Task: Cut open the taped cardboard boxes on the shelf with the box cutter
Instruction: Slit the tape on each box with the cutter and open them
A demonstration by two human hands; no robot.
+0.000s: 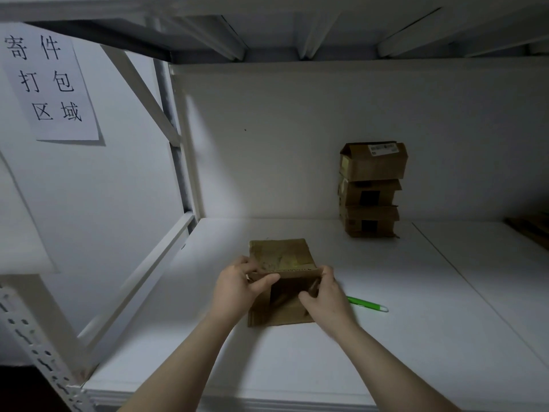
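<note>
A small brown cardboard box (pixel 282 257) with yellowish tape on its top sits in the middle of the white shelf (pixel 416 337). My left hand (pixel 237 285) grips its near left edge, thumb curled over the front flap. My right hand (pixel 325 295) holds the near right side, fingers curled around the flap at the front. The green box cutter (pixel 368 304) lies on the shelf just right of my right hand, untouched. A stack of three cardboard boxes (pixel 371 191) stands against the back wall to the right.
A paper sign (pixel 49 81) with printed characters hangs on the left wall. White shelf uprights and a diagonal brace (pixel 142 87) run along the left side. The underside of the upper shelf (pixel 297 31) is overhead. Something dark brown (pixel 531 230) lies at the far right edge.
</note>
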